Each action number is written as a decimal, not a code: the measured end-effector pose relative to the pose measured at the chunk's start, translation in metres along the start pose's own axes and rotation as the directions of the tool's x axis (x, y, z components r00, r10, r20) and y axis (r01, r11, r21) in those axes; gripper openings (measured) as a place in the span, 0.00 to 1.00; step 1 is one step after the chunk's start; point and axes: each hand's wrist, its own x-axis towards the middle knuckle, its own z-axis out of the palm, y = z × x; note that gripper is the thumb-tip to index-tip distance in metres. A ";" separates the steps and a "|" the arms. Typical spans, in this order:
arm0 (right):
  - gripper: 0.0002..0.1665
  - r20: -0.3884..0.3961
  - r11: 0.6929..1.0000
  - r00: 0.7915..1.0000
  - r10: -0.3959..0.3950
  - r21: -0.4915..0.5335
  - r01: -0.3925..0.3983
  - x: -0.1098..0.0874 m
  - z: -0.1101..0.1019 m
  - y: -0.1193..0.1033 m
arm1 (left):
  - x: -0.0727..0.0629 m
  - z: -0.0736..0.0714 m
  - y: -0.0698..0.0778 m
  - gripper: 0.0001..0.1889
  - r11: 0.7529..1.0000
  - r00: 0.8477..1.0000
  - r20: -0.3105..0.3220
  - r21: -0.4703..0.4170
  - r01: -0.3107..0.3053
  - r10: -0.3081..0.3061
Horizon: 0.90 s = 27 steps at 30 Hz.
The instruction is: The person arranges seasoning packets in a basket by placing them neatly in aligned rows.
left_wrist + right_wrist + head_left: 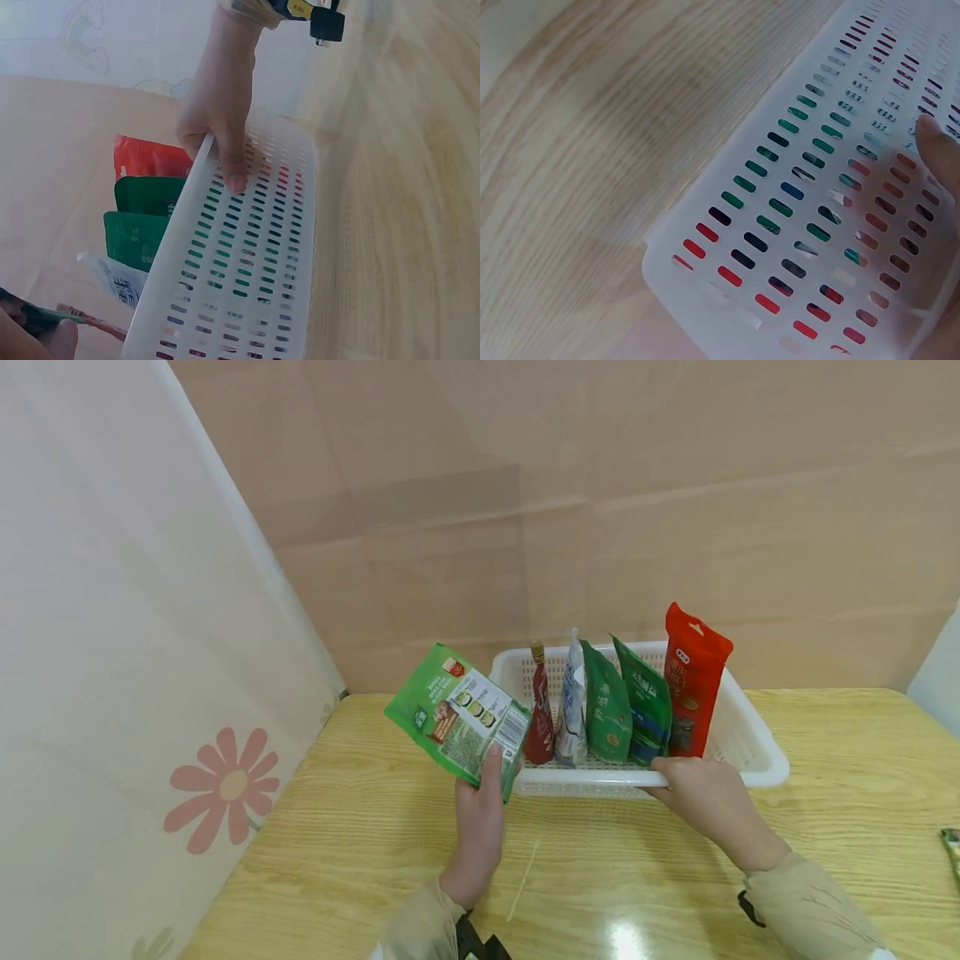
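My left hand (478, 827) pinches a bright green food packet (461, 714) near its lower corner, thumb on the printed back. The packet is tilted and overlaps the left end of a white slotted basket (765, 764) in the head view. My right hand (712, 802) grips the basket's near rim; the left wrist view shows a finger pressed along the slotted wall (262, 247). Inside, from left to right, stand a dark red bottle (540, 718), a white-and-blue packet (573, 710), two dark green packets (606, 706) and a tall red packet (693, 685).
The basket stands at the back of a wood-grain table (600, 860), before a beige paper-like backdrop (562, 527). A white curtain with a pink flower (232, 785) hangs on the left. Part of a small green packet (952, 852) shows at the far right edge.
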 end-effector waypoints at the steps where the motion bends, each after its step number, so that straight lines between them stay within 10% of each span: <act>1: 0.18 -0.003 1.000 1.000 0.000 0.003 0.000 0.000 0.000 0.000 | 0.002 0.000 0.001 0.26 1.000 1.000 0.000 0.003 0.011 -0.011; 27: 0.17 -0.009 1.000 1.000 0.003 0.008 -0.003 0.001 -0.001 0.000 | 0.057 -0.003 0.002 0.21 0.987 0.992 -0.123 0.158 0.043 -0.023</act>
